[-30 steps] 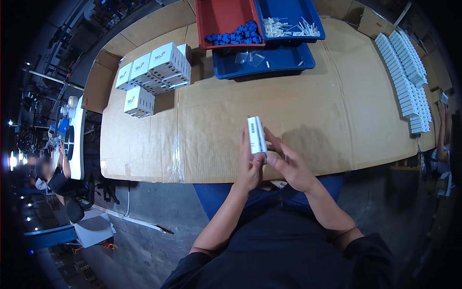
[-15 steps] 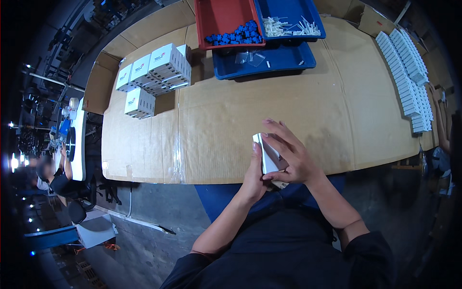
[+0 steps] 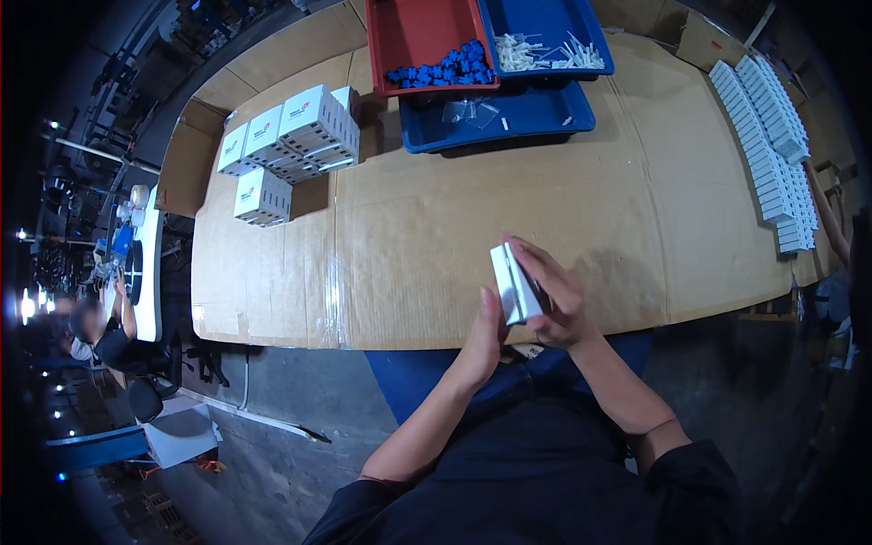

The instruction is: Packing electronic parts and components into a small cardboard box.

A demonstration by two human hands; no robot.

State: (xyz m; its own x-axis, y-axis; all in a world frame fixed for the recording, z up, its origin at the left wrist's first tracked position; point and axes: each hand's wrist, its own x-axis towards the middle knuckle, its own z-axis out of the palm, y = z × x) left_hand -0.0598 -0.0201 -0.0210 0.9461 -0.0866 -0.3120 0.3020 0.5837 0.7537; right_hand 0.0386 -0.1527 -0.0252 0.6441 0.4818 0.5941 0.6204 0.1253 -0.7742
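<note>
Between my two hands, over the near edge of the cardboard-covered table, a small flat white box stands tilted, one narrow side facing up. My right hand wraps its right side, fingers along the far edge and thumb low down. The thumb of my left hand presses at the lower left of the box; its other fingers are hidden beneath. Stacks of similar white boxes stand at the table's left, with one shorter stack nearer me.
At the back, a red tray holds blue plastic pieces; a blue tray holds white slender parts. Below them, another blue tray has clear bags. Rows of white boxes line the right. Another person sits far left.
The white box has turned more upright and shifted slightly right and away from me. My right fingers, raised and spread before, now close along its side.
</note>
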